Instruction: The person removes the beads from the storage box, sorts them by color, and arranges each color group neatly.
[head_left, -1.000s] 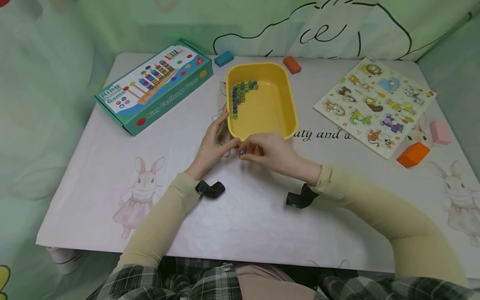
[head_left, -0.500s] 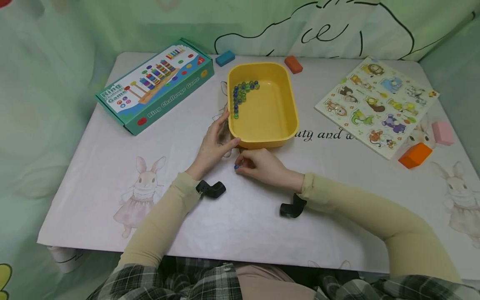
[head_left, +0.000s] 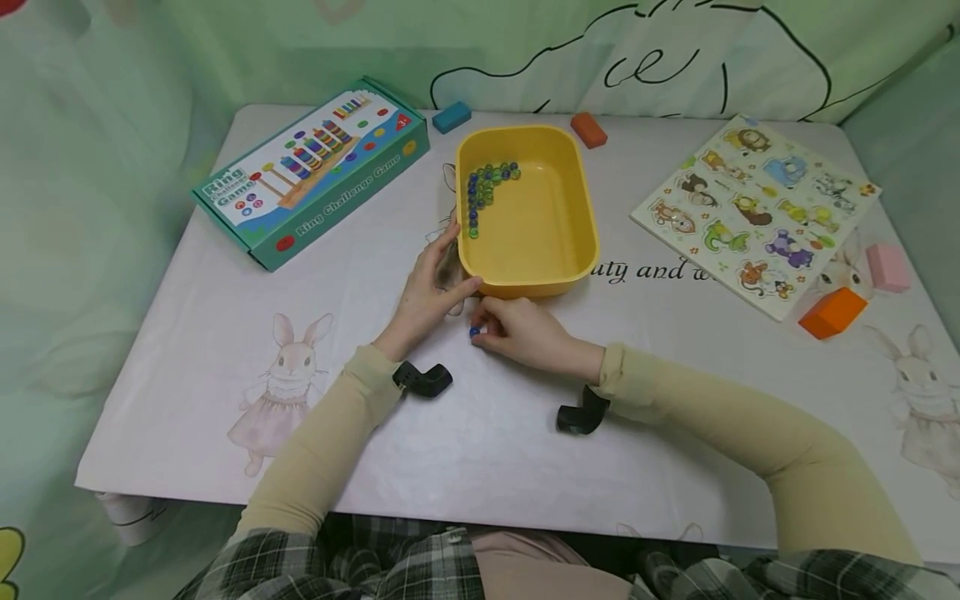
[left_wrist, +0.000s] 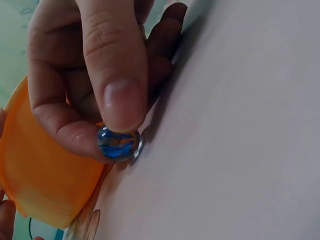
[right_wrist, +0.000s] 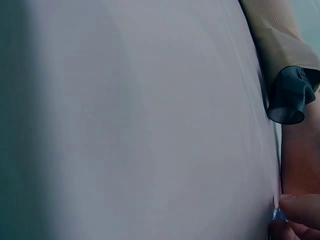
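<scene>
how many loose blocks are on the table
4. A blue block and an orange block behind the yellow tub; a pink block and an orange wedge block by the puzzle board.

Beige sleeves (head_left: pixel 720 408); black wrist cameras (head_left: pixel 581 414)

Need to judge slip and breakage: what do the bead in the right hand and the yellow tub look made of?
Blue bead: probably glass, glossy and partly see-through, with blue swirls and bright glints; clear plastic is possible. The right hand pinches it. Yellow tub: looks like moulded plastic, one even colour, smooth satin walls, rounded corners.
</scene>
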